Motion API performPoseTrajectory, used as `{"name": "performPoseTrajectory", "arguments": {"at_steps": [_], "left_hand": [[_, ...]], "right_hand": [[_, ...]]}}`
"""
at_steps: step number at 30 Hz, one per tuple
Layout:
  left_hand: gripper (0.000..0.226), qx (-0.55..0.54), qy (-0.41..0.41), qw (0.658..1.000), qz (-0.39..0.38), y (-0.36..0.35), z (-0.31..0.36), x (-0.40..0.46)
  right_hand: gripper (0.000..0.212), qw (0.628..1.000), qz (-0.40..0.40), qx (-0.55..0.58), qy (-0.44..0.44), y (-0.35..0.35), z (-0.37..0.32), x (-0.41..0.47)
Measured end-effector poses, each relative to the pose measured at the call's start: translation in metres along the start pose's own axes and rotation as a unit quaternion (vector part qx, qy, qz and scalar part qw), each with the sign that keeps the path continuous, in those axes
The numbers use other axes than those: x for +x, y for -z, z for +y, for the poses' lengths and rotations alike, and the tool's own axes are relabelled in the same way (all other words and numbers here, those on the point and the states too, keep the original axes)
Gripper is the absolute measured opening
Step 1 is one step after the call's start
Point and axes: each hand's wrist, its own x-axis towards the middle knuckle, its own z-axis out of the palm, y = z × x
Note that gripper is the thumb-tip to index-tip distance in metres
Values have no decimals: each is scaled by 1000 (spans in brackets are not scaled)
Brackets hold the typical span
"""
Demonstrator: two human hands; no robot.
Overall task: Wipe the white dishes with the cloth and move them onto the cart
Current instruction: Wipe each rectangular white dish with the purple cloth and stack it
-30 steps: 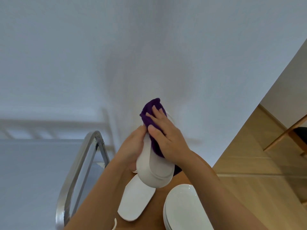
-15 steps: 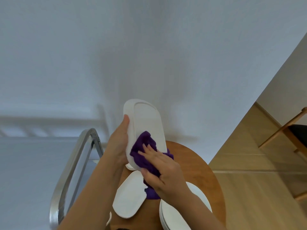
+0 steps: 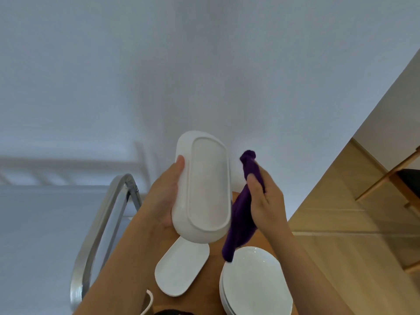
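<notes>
My left hand grips a white oblong dish by its left edge, held upright in the air with its underside facing me. To its right, my right hand holds a purple cloth, which hangs down beside the dish and is apart from its surface. Below, on the round wooden table, lie a flat white oblong plate and a stack of round white plates. The cart's metal handle curves up at the left.
A white wall fills the upper view. Wooden floor runs along the right, with a wooden chair at the far right edge. A white rim of another dish peeks in at the bottom.
My right hand has lifted the cloth off the dish's underside and drawn it away to the right. The left hand keeps the dish upright.
</notes>
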Motion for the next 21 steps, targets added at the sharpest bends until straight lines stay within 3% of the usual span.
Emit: {"name": "performPoseTrajectory", "arguments": {"at_steps": [2,5,11,14,16,17,18,20,21], "left_hand": [[42,81,-7,997,-7,0,-4,-1],[34,121,-33,991,-38,-11,-14,-5],[33,133,-110,984,46,-7,-1,11],[33,174,-155,971,58,-6,-5,10],[37,251,-197,946,63,-10,-16,5],[36,322,-228,918,46,-10,-22,2],[35,436,-265,860,17,-10,-28,-1],[44,644,-295,704,-47,-7,-41,-4],[48,694,-297,653,-70,-5,-44,-4]], "right_hand": [[46,1000,11,16,17,-1,-12,11],[36,997,-63,11,40,-15,-24,13],[44,980,-196,4,32,-48,-3,-34],[33,974,-206,81,-40,-55,2,-58],[39,971,-159,135,-119,-57,5,-59],[44,966,-120,159,-164,-55,5,-56],[47,953,-86,203,-208,-52,4,-50],[53,906,-56,305,-288,-42,-4,-34],[60,885,-51,344,-310,-36,-7,-27]]}}
